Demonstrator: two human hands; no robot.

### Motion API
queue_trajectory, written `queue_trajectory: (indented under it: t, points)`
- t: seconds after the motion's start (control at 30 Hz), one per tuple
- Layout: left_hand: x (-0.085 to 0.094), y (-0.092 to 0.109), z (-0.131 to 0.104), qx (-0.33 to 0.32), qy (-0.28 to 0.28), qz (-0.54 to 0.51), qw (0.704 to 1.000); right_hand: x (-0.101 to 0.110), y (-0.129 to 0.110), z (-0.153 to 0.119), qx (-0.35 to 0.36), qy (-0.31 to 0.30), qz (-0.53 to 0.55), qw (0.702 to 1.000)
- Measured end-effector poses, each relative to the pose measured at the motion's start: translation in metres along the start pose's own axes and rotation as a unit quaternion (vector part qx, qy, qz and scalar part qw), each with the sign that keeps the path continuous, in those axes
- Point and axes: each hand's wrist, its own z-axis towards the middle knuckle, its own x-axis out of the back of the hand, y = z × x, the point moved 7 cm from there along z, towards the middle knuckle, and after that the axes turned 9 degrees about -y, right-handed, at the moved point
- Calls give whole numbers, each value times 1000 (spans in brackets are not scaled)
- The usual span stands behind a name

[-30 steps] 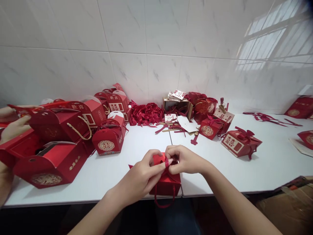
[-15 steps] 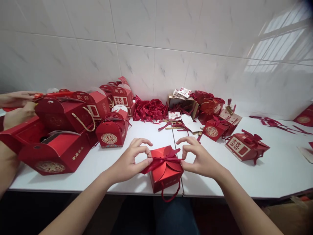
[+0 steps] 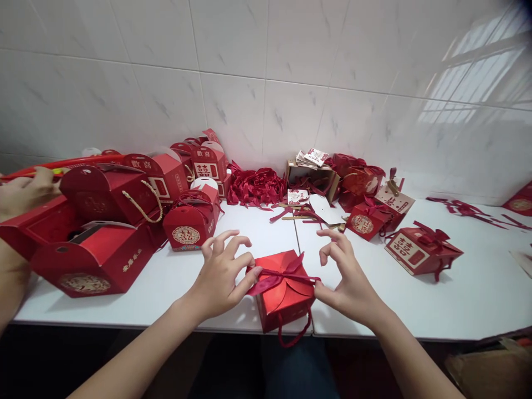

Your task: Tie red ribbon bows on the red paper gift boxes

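Note:
A small red box point(image 3: 286, 299) with overlapping petal flaps stands near the table's front edge. Across its top lies a dark red ribbon bow point(image 3: 284, 274), and a red cord handle hangs from the front. My left hand point(image 3: 226, 271) pinches the bow's left loop between thumb and index finger, its other fingers spread. At the bow's right side, my right hand point(image 3: 347, 280) has thumb and index finger on the ribbon end, the other fingers raised and curled. Both hands stay beside the box, not around it.
Large red boxes point(image 3: 95, 266) crowd the left, where another person's hand point(image 3: 29, 194) is. Loose red ribbons point(image 3: 260, 187) lie by the wall beside an open box with cards point(image 3: 316, 157). A finished-looking bowed box point(image 3: 421, 249) stands at right.
The fingers of both hands have lifted and spread a little more. My right hand has shifted slightly right, and the box sits slightly lower in view. The other person's hand moved left.

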Motion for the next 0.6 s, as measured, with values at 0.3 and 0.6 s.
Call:
queue_trajectory:
  t: [0.3,0.6]
  points:
    - [-41,21,16,-15,-55,-353,934,-27,-43,-16,110,-194,-53,973]
    - [30,-61,-15,168,256,44,951,59,98,-55,-102,26,-286,952]
